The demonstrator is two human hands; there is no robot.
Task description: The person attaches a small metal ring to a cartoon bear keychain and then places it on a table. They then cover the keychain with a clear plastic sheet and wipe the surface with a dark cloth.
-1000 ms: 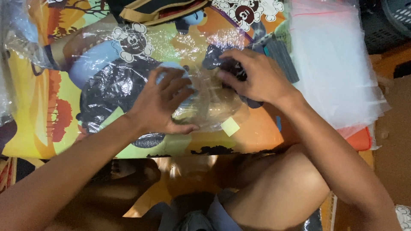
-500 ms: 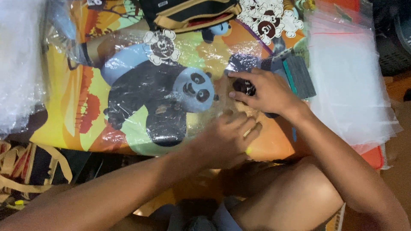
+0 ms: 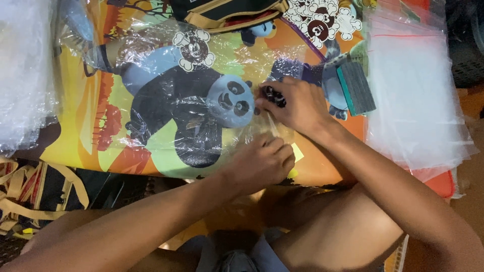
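Hands working over clear plastic bag lying flat on colourful cartoon mat printed with panda. Right hand near bag's right edge, fingers pinching small dark object; what object is, cannot tell. Left hand just below, fingers curled down, pressing bag's lower right corner beside small yellow slip. Stack of clear bags on mat at right, grey-green block beside it. Tan webbing straps at lower left.
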